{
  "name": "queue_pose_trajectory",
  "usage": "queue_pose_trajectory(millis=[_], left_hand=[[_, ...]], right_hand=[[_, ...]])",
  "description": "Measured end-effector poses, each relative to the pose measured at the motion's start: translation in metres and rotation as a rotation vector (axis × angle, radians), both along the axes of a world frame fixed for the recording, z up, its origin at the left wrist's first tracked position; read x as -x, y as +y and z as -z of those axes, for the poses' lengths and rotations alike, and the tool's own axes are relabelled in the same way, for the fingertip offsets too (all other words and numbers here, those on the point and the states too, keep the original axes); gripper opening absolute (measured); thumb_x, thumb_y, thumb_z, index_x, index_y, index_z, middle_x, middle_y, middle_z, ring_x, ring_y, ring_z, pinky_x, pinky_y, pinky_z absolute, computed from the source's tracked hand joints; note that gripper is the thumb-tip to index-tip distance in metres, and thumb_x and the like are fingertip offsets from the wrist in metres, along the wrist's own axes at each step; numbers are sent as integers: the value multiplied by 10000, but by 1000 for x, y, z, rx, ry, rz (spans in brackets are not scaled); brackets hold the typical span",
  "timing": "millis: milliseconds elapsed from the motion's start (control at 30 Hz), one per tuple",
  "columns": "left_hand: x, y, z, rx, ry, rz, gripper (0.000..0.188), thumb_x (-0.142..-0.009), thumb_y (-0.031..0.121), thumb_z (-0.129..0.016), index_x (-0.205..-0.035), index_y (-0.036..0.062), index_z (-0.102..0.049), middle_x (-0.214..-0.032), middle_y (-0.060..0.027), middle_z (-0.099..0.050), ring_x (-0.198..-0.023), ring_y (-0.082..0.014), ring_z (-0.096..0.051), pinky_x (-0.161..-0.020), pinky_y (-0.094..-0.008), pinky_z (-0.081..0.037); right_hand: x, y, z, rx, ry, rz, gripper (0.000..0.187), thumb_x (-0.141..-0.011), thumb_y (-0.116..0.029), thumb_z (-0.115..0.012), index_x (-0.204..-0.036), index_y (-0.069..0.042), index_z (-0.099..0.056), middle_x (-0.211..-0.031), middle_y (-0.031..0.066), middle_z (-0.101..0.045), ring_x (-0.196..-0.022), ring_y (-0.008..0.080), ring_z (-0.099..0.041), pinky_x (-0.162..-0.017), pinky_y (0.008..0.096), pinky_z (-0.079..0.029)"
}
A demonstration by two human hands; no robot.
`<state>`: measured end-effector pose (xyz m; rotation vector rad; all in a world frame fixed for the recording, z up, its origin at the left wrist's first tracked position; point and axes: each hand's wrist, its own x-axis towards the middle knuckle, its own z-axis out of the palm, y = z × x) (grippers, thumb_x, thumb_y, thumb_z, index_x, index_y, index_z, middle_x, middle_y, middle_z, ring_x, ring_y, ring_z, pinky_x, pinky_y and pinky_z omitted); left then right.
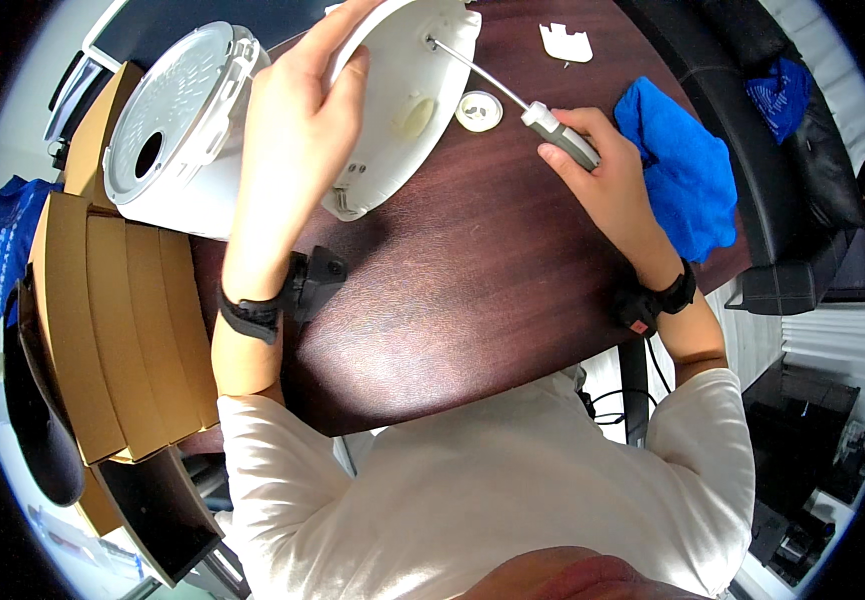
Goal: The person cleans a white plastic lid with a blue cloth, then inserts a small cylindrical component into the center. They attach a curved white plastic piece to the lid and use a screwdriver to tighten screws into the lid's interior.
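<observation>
My left hand (315, 85) grips the upper left edge of a curved white plastic cover (393, 100), holding it tilted up over the table. My right hand (603, 165) is closed around the grey and white handle of a screwdriver (559, 130). Its long metal shaft slants up to the left, and the tip meets a small hole or post on the cover's inner side. Whether a screw sits there is too small to tell. Between the cover and my right hand lies a small round white dish (479, 111) with tiny dark pieces in it.
A white appliance body (183, 130) with a perforated round lid stands left of my left forearm, beside brown cardboard boxes (123, 330). On the dark wood table (433, 290) are a flat white plastic piece (566, 43) and a blue cloth (678, 165). A black sofa (763, 200) borders the right.
</observation>
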<state>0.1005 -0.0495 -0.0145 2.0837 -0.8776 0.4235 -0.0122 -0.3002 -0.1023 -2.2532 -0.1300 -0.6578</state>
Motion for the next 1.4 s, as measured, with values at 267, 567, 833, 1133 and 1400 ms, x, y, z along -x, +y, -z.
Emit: queue_pose_trajectory(millis=[267, 567, 833, 1133, 1400], left_hand=[[-6, 5, 1, -41, -14, -25, 410, -974, 66, -526, -1356, 186, -615, -1206, -86, -706, -1061, -163, -680, -903, -312, -519], [-6, 4, 0, -68, -24, -54, 417, -968, 55, -527, -1359, 174, -609, -1169, -90, -719, -1037, -167, -690, -885, -311, -527], [-25, 13, 0, 25, 71, 95, 414, -992, 35, -491, -1373, 159, -599, -1189, -58, -700, -1055, -103, -643, -915, -272, -502], [-39, 22, 0, -17, 129, 139, 444, -992, -9, -457, -1385, 151, -586, -1269, -20, -664, -1134, -109, -612, -976, -272, -473], [-40, 22, -2, -49, 133, 131, 432, -997, 7, -470, -1380, 167, -593, -1281, -29, -662, -1140, -126, -621, -977, -281, -481]], right_hand=[[-5, 5, 2, -575, 280, -174, 209, -940, -145, -672, -1099, -27, -604, -817, 28, -647, -639, 64, -553, -517, 218, -409], [-10, -2, -2, -1215, 569, -396, 214, -1041, -186, -497, -1177, -32, -557, -903, 48, -610, -521, 18, -408, -422, 167, -298], [-4, -4, -1, -218, 157, -23, 285, -876, -144, -746, -1114, -28, -639, -922, 71, -695, -820, 148, -661, -741, 273, -504], [-7, -14, -13, 147, -66, 4, 284, -845, -106, -753, -1095, -28, -643, -1018, 142, -681, -895, 294, -678, -748, 347, -531], [-12, -24, -22, 411, -215, 2, 339, -817, -114, -770, -1132, -61, -657, -999, 113, -649, -809, 299, -666, -672, 352, -533]])
